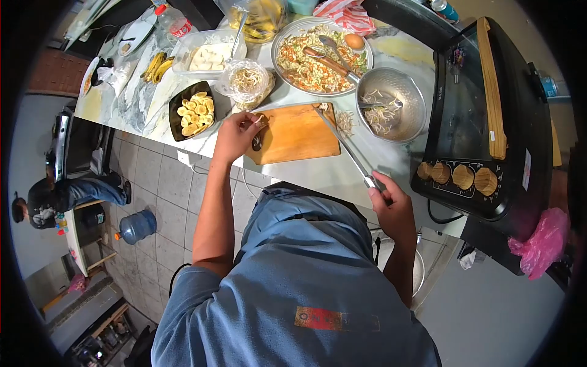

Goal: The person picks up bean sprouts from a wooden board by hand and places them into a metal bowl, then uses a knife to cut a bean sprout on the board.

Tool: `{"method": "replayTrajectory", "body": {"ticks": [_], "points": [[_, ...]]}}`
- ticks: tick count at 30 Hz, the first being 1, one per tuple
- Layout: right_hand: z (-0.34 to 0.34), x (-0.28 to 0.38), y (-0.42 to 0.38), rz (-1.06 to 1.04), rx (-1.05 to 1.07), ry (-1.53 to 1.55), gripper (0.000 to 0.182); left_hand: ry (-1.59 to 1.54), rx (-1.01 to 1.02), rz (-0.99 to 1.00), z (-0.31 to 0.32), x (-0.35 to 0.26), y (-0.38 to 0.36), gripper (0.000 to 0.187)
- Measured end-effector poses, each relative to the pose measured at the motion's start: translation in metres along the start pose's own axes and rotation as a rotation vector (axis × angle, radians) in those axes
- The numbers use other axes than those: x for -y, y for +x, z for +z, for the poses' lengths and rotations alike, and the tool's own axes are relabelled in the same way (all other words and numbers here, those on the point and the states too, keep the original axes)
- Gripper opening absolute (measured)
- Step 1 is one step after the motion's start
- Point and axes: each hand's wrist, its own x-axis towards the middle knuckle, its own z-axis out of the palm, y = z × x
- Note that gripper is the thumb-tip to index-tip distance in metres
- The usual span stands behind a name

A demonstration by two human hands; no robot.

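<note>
My left hand (pixel 235 136) rests at the near left corner of a wooden cutting board (pixel 296 133), fingers closed on a small pale piece of food. My right hand (pixel 389 199) grips the handle of long metal tongs (pixel 343 145), which reach across the board toward a metal colander (pixel 397 101) holding bean sprouts. Past the board stands a big metal bowl of mixed shredded vegetables (pixel 318 52) with a spoon and an egg (pixel 354 40) in it.
A black oven (pixel 489 122) with wooden knobs stands at the right. A black dish of sliced banana (pixel 194 110), a plastic tub (pixel 208 55), bagged noodles (pixel 247 79) and bananas (pixel 156 66) lie left. Another person sits far left, beside a water jug (pixel 136 226).
</note>
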Motion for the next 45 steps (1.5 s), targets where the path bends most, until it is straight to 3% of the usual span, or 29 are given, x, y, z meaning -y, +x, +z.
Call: {"method": "replayTrajectory", "body": {"ticks": [4,6,9,16,22,25,27,30,34,36,39,45], "points": [[0.004,-0.001,0.002,0.018,0.002,0.010,0.039,-0.003,-0.077,0.178,0.004,-0.003,0.000,0.018],[0.006,-0.002,0.001,0.030,0.000,0.022,0.039,-0.204,0.034,-0.070,0.007,-0.002,0.003,0.015],[0.007,-0.005,0.000,0.059,0.003,0.052,0.038,-0.358,0.168,-0.149,0.012,-0.012,0.005,0.014],[0.005,-0.018,-0.007,0.071,-0.063,0.063,0.040,-0.418,0.271,-0.032,0.056,-0.025,0.013,0.012],[0.006,-0.014,-0.015,0.125,-0.080,0.101,0.041,-0.303,0.358,-0.193,0.088,-0.036,0.023,0.017],[0.005,-0.010,-0.019,0.138,-0.084,0.097,0.042,-0.088,0.302,-0.114,0.082,-0.039,0.024,0.027],[0.007,-0.009,-0.021,0.139,-0.080,0.124,0.042,0.375,0.397,-0.100,0.063,-0.065,0.021,0.035],[0.009,-0.011,-0.022,0.153,-0.079,0.120,0.043,0.494,0.439,-0.042,0.052,-0.067,0.019,0.034],[0.011,-0.011,-0.023,0.165,-0.080,0.128,0.043,0.414,0.383,0.172,0.052,-0.045,0.025,0.027],[0.013,-0.011,-0.024,0.153,-0.087,0.126,0.043,0.208,0.272,0.437,0.055,-0.038,0.029,0.019],[0.014,-0.010,-0.024,0.164,-0.074,0.124,0.044,0.165,0.228,0.548,0.063,-0.036,0.035,0.014],[0.015,0.000,-0.025,0.173,-0.028,0.058,0.043,0.273,0.205,0.479,0.069,-0.030,0.034,0.016]]}}
